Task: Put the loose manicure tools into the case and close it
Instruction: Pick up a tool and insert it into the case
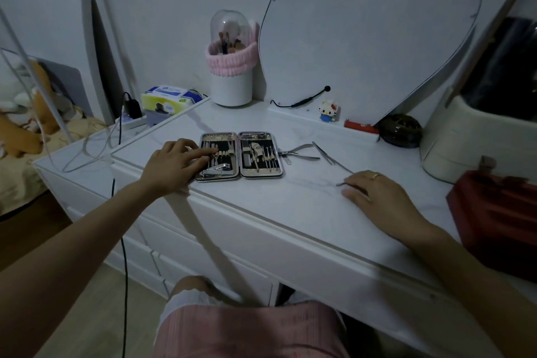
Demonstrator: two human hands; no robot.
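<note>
The manicure case [239,154] lies open and flat at the middle of the white dresser top, with several metal tools strapped into both halves. My left hand [174,164] rests on its left half, fingers stretched over the tools. Loose to the right of the case lie the nippers [299,152], the tweezers [322,152] and a thin probe [343,167]. Further right, my right hand [374,195] lies low on the top. Its thumb and forefinger pinch a thin metal tool [339,184]; only the tool's tip shows.
A brush holder with a pink band [231,67] stands at the back. A small toy figure [329,110], a red lighter [360,126] and a dark round object [401,131] line the back ledge. A cream bag [465,136] and a red pouch [494,212] sit at the right.
</note>
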